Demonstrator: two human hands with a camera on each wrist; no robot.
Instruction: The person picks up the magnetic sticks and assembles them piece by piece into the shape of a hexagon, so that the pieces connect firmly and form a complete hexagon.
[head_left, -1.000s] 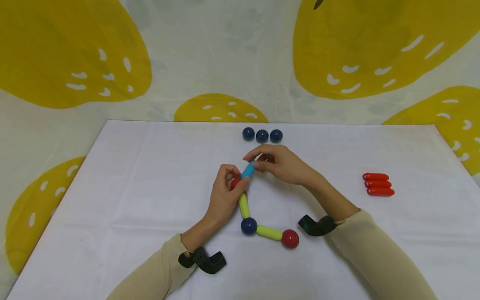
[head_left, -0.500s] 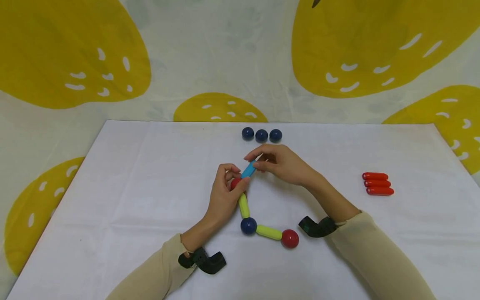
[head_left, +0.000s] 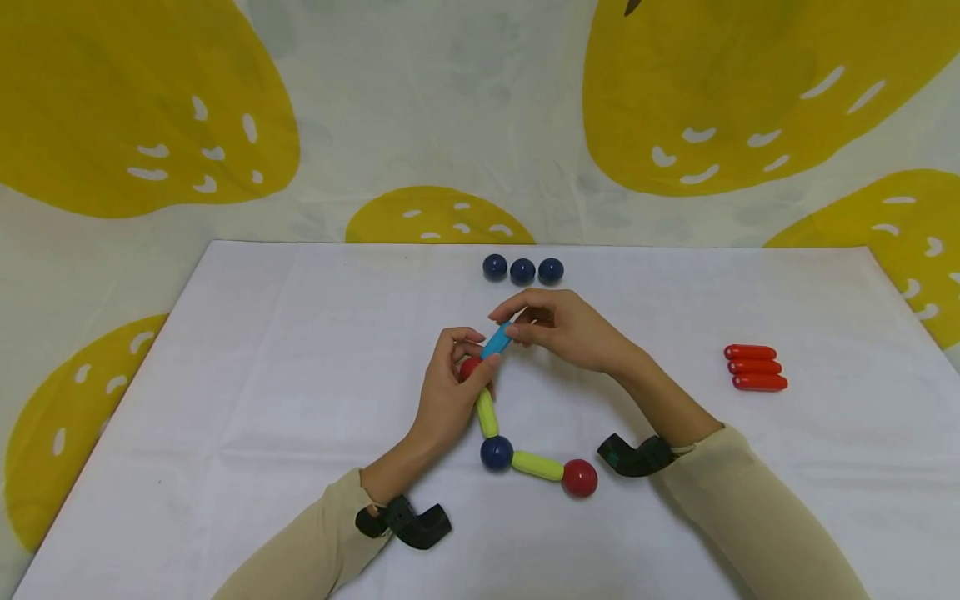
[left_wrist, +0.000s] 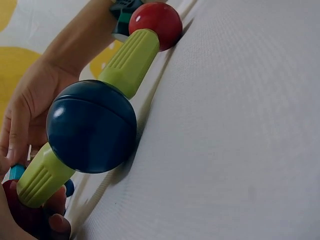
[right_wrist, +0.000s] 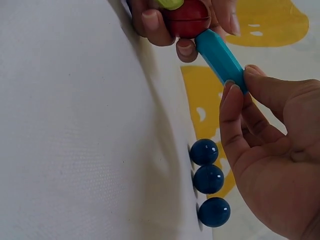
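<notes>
My left hand [head_left: 446, 387] grips a red ball [right_wrist: 189, 19] at the far end of a joined chain. From that ball a yellow-green rod [head_left: 486, 414] runs to a dark blue ball [left_wrist: 91, 126]. A second yellow-green rod [head_left: 537, 465] links the blue ball to another red ball [head_left: 580, 478] on the right. Between thumb and fingers my right hand [head_left: 566, 329] pinches the upper end of a light blue rod [right_wrist: 220, 57]. The rod's lower end touches the held red ball in the right wrist view. Whether it is fixed there I cannot tell.
Three dark blue balls [head_left: 522, 271] stand in a row near the back edge of the white table [head_left: 300, 350]. Off to the right lie three red rods [head_left: 755, 367] side by side. A patterned cloth [head_left: 450, 108] hangs behind the table.
Both hands keep their hold on the red ball and light blue rod. The held end of the chain has shifted very slightly left; otherwise hardly anything has moved.
</notes>
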